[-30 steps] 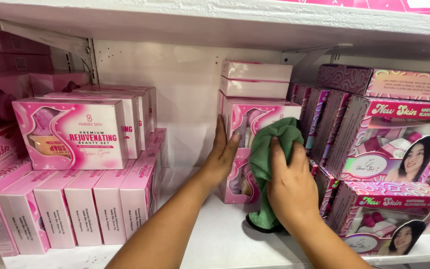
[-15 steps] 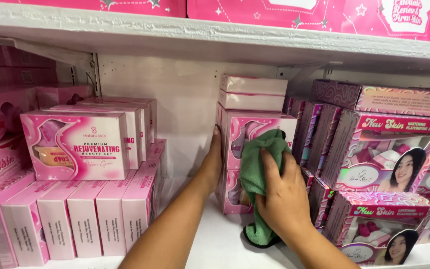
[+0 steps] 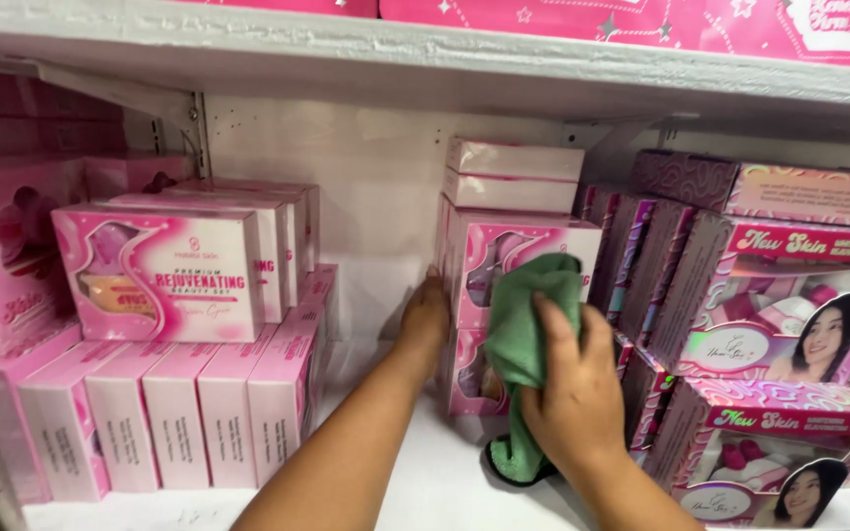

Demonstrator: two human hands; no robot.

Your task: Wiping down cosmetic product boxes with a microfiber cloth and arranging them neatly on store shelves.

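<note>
My right hand (image 3: 575, 393) grips a green cloth (image 3: 526, 334) and presses it against the front of a stack of pink product boxes (image 3: 514, 251) in the middle of a white shelf (image 3: 425, 492). The cloth hangs down to the shelf surface. My left hand (image 3: 425, 317) lies flat against the left side of the same stack, fingers pointing up. Two flatter pale pink boxes (image 3: 514, 175) rest on top of the stack.
To the left stand rows of pink boxes (image 3: 169, 403) with a larger window box (image 3: 161, 275) on top. Purple and pink gift sets (image 3: 789, 295) crowd the right side. Another shelf (image 3: 445, 59) runs overhead. A gap lies between the left boxes and the middle stack.
The view has shifted slightly upward. My right hand has slid the cloth down a little over the box front, and my left hand has dropped lower along the stack's side.
</note>
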